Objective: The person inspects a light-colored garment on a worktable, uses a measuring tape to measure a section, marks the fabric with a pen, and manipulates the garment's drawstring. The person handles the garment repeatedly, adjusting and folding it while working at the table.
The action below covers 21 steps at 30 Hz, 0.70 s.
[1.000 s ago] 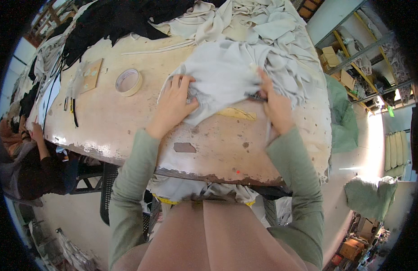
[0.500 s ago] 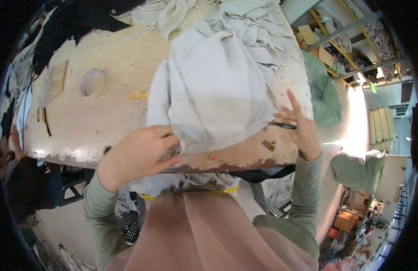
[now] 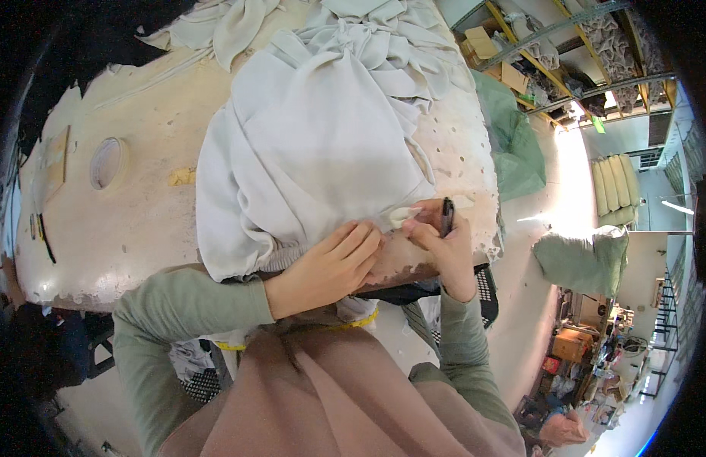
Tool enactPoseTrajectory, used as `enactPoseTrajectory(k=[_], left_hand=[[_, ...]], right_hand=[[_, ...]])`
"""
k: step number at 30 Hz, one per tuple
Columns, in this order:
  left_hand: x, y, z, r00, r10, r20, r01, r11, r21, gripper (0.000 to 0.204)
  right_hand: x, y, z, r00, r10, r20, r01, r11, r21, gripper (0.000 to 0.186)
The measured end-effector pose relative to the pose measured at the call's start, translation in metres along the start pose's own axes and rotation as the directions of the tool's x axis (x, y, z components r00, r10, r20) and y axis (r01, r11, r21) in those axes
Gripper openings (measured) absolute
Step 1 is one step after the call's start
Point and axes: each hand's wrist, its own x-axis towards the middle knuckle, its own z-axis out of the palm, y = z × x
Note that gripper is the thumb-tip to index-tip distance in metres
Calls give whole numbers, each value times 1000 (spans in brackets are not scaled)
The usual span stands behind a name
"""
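Note:
A white garment (image 3: 307,145) lies spread over the table, its gathered elastic band (image 3: 283,257) at the near left. My left hand (image 3: 330,266) is closed at the near edge of the cloth, its fingers together and pointing right; the thumb is hidden. Just right of it, my right hand (image 3: 448,247) has a slim black tool (image 3: 447,216) tucked upright between the fingers; whether it is a pen or snips I cannot tell. Its thumb and forefinger pinch a small cream strip (image 3: 403,216) by the garment's lower right corner.
A roll of tape (image 3: 109,163) and a flat piece of cardboard (image 3: 57,161) lie on the worn table (image 3: 151,228) to the left. More pale cloth (image 3: 383,46) is heaped at the back. Right of the table are a green bag (image 3: 513,141) and metal shelves (image 3: 558,57).
Both hands have come together at the garment's near right edge. My left hand moved right from the gathered band; my right hand turned the tool upright and pinched the cream strip. The view shifted.

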Motion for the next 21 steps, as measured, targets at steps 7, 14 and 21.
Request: enactPoseTrajectory(k=[7,14,21], left_hand=[[-2,-1,-10,999,-43,-30,43,999,-26,39],[5,-9,2,993,-118,30,121,982,-142,42],[5,-9,-4,997,-63,38,67,992,-108,31]], right_hand=[[0,3,18,997,-76,0,72,953,-296,33],[-9,0,28,955,-296,7,239,756,-609,44],[-4,3,20,945,-325,35,276,737,-617,35]])
